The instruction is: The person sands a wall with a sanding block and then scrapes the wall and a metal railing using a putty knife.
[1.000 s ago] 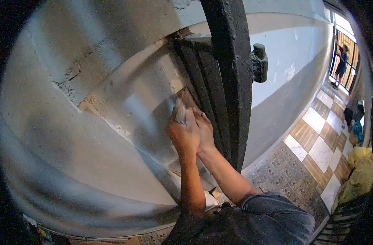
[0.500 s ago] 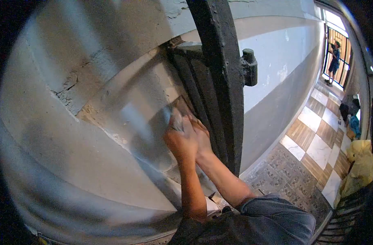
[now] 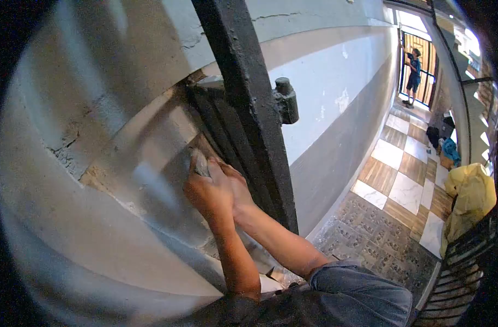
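Observation:
Close against the wall beside a dark metal post point(image 3: 254, 120), my two hands are pressed together. My left hand point(image 3: 208, 191) is closed around a small grey piece point(image 3: 201, 164), which shows between the thumb and fingers; its kind is hard to make out. Right up against it, my right hand point(image 3: 236, 182) is closed too, its fingers curled near the top of the left hand and mostly hidden. The wall surface point(image 3: 167, 158) by the hands is bare and grey, with a rough, broken plaster edge point(image 3: 102, 182) lower left.
A hinge lug point(image 3: 286, 101) sticks out of the post. To the right runs a passage with a checkered tile floor point(image 3: 396, 155). A yellow bag point(image 3: 469, 191) lies along its side, by a black railing point(image 3: 450, 289). Another person point(image 3: 413, 76) stands at the far gate.
The view has shifted, so the post, hands and passage now sit farther left in the picture. My hands stay together at the same wall spot, less blurred than before.

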`<action>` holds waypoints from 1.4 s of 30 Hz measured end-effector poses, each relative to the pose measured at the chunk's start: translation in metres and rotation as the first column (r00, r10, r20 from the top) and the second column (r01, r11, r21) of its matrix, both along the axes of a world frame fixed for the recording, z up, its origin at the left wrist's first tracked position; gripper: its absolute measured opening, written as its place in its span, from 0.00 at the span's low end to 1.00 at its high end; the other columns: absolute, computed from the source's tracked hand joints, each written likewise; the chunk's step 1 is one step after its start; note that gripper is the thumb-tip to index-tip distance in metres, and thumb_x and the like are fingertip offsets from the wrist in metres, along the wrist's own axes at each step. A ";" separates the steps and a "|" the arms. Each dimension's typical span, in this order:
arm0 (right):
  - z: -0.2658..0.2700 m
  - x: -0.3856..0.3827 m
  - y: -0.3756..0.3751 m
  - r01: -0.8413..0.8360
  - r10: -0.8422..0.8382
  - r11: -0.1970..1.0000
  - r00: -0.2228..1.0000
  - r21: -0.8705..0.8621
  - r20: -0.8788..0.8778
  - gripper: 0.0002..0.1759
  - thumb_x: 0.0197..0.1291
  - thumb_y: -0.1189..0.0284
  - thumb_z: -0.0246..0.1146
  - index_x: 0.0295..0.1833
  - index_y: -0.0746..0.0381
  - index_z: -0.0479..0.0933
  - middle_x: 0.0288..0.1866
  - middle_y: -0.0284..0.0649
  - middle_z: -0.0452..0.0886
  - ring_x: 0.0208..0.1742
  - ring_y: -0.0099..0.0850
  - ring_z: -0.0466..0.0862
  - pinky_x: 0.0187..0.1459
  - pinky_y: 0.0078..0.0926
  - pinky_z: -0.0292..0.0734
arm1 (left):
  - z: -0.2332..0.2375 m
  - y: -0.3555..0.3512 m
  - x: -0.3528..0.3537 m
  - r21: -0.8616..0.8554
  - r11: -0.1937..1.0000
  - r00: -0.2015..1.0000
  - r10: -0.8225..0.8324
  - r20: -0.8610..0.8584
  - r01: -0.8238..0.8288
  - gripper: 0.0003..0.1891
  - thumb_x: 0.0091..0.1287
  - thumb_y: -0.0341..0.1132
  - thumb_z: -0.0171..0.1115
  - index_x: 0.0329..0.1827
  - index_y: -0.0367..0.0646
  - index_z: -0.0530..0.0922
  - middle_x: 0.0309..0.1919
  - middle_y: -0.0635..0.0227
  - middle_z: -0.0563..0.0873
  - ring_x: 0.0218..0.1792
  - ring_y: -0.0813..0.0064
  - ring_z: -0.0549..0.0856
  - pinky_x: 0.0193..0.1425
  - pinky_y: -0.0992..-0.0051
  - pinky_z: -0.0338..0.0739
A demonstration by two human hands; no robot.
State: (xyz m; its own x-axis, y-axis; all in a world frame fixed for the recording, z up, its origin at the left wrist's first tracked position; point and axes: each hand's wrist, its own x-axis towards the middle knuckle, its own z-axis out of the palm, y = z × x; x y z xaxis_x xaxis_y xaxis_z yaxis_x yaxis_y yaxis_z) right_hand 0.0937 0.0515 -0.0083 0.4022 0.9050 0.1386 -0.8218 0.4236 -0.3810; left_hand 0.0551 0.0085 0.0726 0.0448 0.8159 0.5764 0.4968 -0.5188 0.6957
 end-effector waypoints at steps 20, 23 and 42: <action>-0.012 -0.002 -0.004 0.290 -0.301 0.953 0.870 0.089 0.390 0.13 0.65 0.70 0.54 0.47 0.68 0.77 0.44 0.36 0.77 0.45 0.23 0.74 0.47 0.21 0.68 | -0.024 0.019 0.000 0.331 0.941 0.997 -0.071 0.005 0.065 0.16 0.61 0.29 0.53 0.49 0.27 0.75 0.38 0.42 0.82 0.41 0.46 0.83 0.46 0.61 0.76; -0.020 -0.008 -0.010 0.269 -0.267 0.962 0.912 0.038 0.312 0.15 0.64 0.70 0.55 0.49 0.70 0.76 0.48 0.37 0.76 0.48 0.24 0.74 0.50 0.20 0.68 | -0.035 0.015 -0.002 0.219 0.972 0.991 -0.108 0.079 0.088 0.15 0.61 0.29 0.54 0.48 0.27 0.76 0.38 0.41 0.82 0.42 0.47 0.82 0.46 0.62 0.76; 0.006 -0.010 -0.002 0.214 -0.213 0.976 0.977 -0.044 0.019 0.10 0.62 0.68 0.59 0.44 0.63 0.77 0.40 0.37 0.80 0.38 0.25 0.78 0.39 0.24 0.75 | -0.006 0.012 0.001 0.136 0.991 1.000 -0.006 0.022 0.003 0.14 0.60 0.35 0.58 0.36 0.28 0.78 0.28 0.43 0.82 0.32 0.44 0.82 0.37 0.58 0.75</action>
State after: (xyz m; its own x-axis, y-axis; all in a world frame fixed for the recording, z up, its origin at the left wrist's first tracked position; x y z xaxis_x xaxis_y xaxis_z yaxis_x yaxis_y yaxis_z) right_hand 0.0837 0.0493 -0.0026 0.5850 0.8041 0.1062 -0.7087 0.5704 -0.4152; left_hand 0.0565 0.0203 0.0670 0.0348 0.7294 0.6832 0.4794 -0.6120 0.6290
